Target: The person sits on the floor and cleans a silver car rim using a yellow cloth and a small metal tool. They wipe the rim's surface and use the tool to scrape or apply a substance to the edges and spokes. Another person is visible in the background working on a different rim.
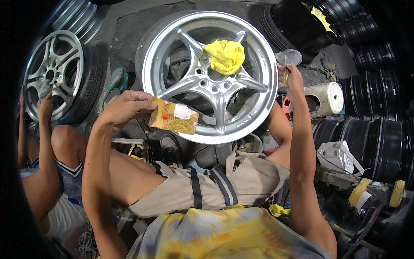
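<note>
In front of me a silver five-spoke alloy wheel rim point(220, 113) lies tilted over a dark tyre. My left hand point(128, 108) pinches a torn sheet of sandpaper point(168, 122), its brown printed backing showing with a pale whitish patch. The sheet overlaps the rim's lower left edge. On the rim's spokes, just above the hub holes, rests a crumpled yellow cloth point(225, 56). At the rim's right edge my right hand point(293, 78) has its fingers closed around a thin yellowish piece, too small to make out. A crumpled clear plastic bag point(288, 58) is just beyond it.
At the left, another person's hand point(45, 106) touches a second alloy wheel rim point(55, 69) leaning on a tyre. Black steel wheels point(366, 97) are stacked along the right. A white plastic stool point(327, 97) lies near my right arm, with a white box-shaped thing point(335, 156) below it.
</note>
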Demonstrator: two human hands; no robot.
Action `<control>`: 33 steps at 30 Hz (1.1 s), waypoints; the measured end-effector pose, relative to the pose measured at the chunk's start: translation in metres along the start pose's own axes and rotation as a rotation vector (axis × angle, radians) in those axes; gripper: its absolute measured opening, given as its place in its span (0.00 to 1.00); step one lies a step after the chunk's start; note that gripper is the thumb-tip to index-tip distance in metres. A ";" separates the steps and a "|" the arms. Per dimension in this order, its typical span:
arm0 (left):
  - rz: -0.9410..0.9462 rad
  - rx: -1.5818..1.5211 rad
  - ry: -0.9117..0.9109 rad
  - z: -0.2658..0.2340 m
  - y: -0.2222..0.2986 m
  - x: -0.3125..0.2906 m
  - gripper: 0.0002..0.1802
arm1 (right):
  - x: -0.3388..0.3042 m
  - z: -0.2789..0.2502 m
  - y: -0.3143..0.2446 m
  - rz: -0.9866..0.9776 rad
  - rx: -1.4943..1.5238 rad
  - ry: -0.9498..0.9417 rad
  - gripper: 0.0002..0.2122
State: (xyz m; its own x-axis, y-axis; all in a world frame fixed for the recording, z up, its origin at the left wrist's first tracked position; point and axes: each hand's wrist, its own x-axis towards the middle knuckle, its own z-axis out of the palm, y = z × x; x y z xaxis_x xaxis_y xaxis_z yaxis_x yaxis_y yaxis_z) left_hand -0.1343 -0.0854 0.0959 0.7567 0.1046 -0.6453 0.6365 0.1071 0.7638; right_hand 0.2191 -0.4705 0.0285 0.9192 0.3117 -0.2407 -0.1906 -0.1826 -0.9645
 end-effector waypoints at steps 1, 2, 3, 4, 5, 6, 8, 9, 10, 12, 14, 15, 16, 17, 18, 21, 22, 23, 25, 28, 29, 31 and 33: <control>0.012 -0.047 0.008 0.002 -0.001 0.000 0.08 | 0.001 0.001 -0.002 -0.003 0.023 0.006 0.16; 0.022 -0.096 0.014 0.004 -0.003 0.002 0.08 | 0.000 0.006 -0.005 -0.003 0.044 0.012 0.16; 0.032 -0.146 0.018 0.006 -0.004 0.002 0.07 | -0.003 0.012 -0.007 -0.003 0.064 0.019 0.16; 0.056 -0.113 0.024 0.009 -0.003 0.001 0.07 | -0.005 0.014 -0.013 0.029 0.065 0.033 0.16; 0.049 -0.071 0.063 0.011 -0.002 0.001 0.07 | -0.005 0.013 -0.014 0.057 0.070 0.035 0.16; 0.042 -0.028 0.101 0.012 -0.001 0.002 0.06 | -0.002 0.012 -0.015 0.085 0.075 0.038 0.17; 0.038 0.015 0.141 0.015 0.001 0.002 0.06 | 0.000 0.015 -0.018 0.108 0.083 0.056 0.17; 0.040 0.016 0.144 0.017 0.002 0.002 0.06 | 0.000 0.017 -0.020 0.102 0.086 0.071 0.17; 0.044 0.016 0.147 0.018 0.003 0.001 0.06 | 0.001 0.020 -0.021 0.096 0.089 0.087 0.17; 0.078 -0.009 0.154 0.019 0.005 -0.002 0.07 | 0.009 0.015 -0.020 0.141 0.071 0.044 0.17; 0.127 -0.052 0.139 0.016 0.005 -0.004 0.10 | 0.013 0.014 -0.023 0.159 0.078 0.009 0.18; 0.155 -0.069 0.135 0.015 0.008 -0.005 0.10 | 0.011 0.016 -0.025 0.152 0.071 0.037 0.18; 0.184 -0.085 0.131 0.017 0.012 -0.007 0.11 | 0.008 0.015 -0.027 0.144 0.063 0.065 0.18; 0.215 -0.098 0.129 0.018 0.019 -0.009 0.12 | 0.006 0.019 -0.031 0.133 0.059 0.091 0.18; 0.225 -0.080 0.146 0.018 0.025 -0.009 0.13 | 0.012 0.011 -0.029 0.138 0.065 0.063 0.17; 0.259 -0.057 0.184 0.012 0.036 -0.006 0.14 | -0.006 0.014 -0.039 0.139 0.080 0.081 0.10; 0.273 -0.073 0.182 0.010 0.037 -0.003 0.15 | -0.008 0.016 -0.041 0.137 0.086 0.100 0.10; 0.284 -0.088 0.176 0.009 0.039 -0.001 0.15 | -0.007 0.015 -0.042 0.130 0.066 0.094 0.11; 0.282 -0.080 0.162 0.002 0.043 0.001 0.15 | -0.006 0.011 -0.045 0.119 0.025 0.085 0.15; 0.269 -0.084 0.198 -0.001 0.050 0.001 0.16 | -0.005 0.013 -0.052 0.137 -0.008 0.097 0.15; 0.266 -0.091 0.219 -0.001 0.052 0.001 0.17 | -0.004 0.015 -0.056 0.142 -0.024 0.097 0.15; 0.252 -0.055 0.244 -0.007 0.050 0.008 0.17 | -0.011 0.020 -0.060 0.150 -0.038 0.101 0.17; 0.248 -0.031 0.265 -0.009 0.052 0.009 0.17 | -0.013 0.023 -0.063 0.151 -0.019 0.086 0.17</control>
State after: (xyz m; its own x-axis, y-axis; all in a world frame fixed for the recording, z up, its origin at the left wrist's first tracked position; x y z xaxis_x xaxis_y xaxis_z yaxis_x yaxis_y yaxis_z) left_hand -0.0956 -0.0697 0.1300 0.8200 0.3829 -0.4254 0.4309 0.0760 0.8992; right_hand 0.2109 -0.4418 0.0897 0.9068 0.1992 -0.3714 -0.3225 -0.2393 -0.9158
